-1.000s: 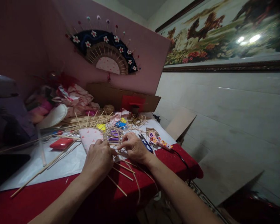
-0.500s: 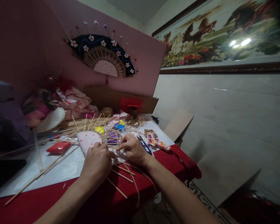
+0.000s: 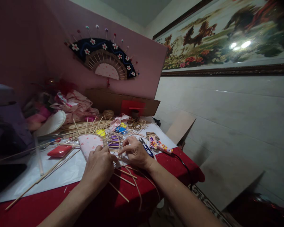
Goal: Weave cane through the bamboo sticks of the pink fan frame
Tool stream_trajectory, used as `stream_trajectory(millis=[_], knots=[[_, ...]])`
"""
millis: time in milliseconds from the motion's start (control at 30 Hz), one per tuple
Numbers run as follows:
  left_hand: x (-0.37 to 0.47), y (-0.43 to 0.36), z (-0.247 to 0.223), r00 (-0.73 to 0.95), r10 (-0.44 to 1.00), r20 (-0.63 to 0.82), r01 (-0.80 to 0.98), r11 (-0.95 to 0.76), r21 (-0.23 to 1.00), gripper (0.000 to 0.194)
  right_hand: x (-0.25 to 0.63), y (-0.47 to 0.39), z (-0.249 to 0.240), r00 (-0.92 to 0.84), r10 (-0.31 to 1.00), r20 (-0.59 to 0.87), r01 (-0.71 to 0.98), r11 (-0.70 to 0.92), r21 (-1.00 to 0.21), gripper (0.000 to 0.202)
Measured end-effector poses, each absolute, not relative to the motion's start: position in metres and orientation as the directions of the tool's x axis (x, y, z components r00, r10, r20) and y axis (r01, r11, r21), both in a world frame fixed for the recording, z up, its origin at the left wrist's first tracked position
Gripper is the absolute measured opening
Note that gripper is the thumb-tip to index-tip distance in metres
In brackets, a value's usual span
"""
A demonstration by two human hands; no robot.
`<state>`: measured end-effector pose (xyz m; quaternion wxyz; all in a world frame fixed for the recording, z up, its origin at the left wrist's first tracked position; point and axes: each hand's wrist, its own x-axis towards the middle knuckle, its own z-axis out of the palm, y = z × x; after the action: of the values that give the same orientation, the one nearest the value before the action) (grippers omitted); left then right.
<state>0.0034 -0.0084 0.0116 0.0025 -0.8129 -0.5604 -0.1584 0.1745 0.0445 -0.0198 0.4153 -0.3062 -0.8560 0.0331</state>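
A pale half-round panel with small red prints [image 3: 88, 145] lies on the table, thin wooden sticks [image 3: 119, 188] fanning out around it. My left hand [image 3: 100, 165] is closed over the sticks at the panel's lower right edge; its fingertips are partly hidden. Just to the right, my right hand [image 3: 134, 153] pinches thin twine among the sticks, thumb and forefinger close together. The twine [image 3: 140, 194] trails below both hands over the red cloth.
Blue thread snips [image 3: 146, 148] and a flower-patterned glue gun [image 3: 161, 145] with a black cord lie to the right. Red [image 3: 59, 151], purple [image 3: 114, 140] and blue [image 3: 120, 129] packets lie around the sticks. A finished dark flowered fan [image 3: 104, 47] hangs behind.
My hands stay almost in place, with only slight finger movement at the sticks. The view shifts very slightly.
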Motion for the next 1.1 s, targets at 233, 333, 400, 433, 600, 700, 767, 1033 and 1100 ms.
stream_trajectory(millis=[233, 333, 400, 433, 600, 700, 767, 1033, 1100], knots=[[0.0040, -0.0098, 0.0122, 0.316, 0.914, 0.255, 0.915, -0.364, 0.172, 0.039, 0.1746, 0.0439, -0.0198, -0.469, 0.543, 0.697, 0.494, 0.815, -0.303, 0.036], [0.0039, -0.0100, 0.0113, 0.319, 0.911, 0.264, 0.914, -0.369, 0.169, 0.039, 0.1757, 0.0426, -0.0185, -0.436, 0.549, 0.713, 0.504, 0.805, -0.312, 0.040], [0.0039, -0.0098, 0.0109, 0.314, 0.912, 0.266, 0.915, -0.365, 0.171, 0.039, 0.1759, 0.0418, -0.0179, -0.425, 0.554, 0.716, 0.509, 0.800, -0.317, 0.040], [0.0039, -0.0097, 0.0108, 0.311, 0.913, 0.262, 0.916, -0.362, 0.174, 0.039, 0.1758, 0.0415, -0.0177, -0.428, 0.556, 0.712, 0.510, 0.799, -0.318, 0.040], [0.0040, -0.0099, 0.0106, 0.314, 0.911, 0.269, 0.915, -0.365, 0.168, 0.039, 0.1742, 0.0418, -0.0192, -0.478, 0.557, 0.679, 0.507, 0.806, -0.304, 0.037], [0.0038, -0.0097, 0.0098, 0.318, 0.909, 0.269, 0.916, -0.368, 0.161, 0.039, 0.1739, 0.0421, -0.0201, -0.490, 0.562, 0.666, 0.511, 0.804, -0.303, 0.037], [0.0038, -0.0095, 0.0092, 0.321, 0.910, 0.264, 0.916, -0.368, 0.158, 0.038, 0.1741, 0.0421, -0.0204, -0.497, 0.566, 0.658, 0.512, 0.803, -0.304, 0.037], [0.0042, -0.0100, 0.0086, 0.314, 0.906, 0.285, 0.913, -0.371, 0.172, 0.040, 0.1743, 0.0439, -0.0238, -0.493, 0.565, 0.662, 0.509, 0.804, -0.307, 0.032], [0.0044, -0.0105, 0.0090, 0.319, 0.903, 0.286, 0.912, -0.374, 0.165, 0.039, 0.1739, 0.0441, -0.0241, -0.493, 0.567, 0.660, 0.510, 0.803, -0.308, 0.030]])
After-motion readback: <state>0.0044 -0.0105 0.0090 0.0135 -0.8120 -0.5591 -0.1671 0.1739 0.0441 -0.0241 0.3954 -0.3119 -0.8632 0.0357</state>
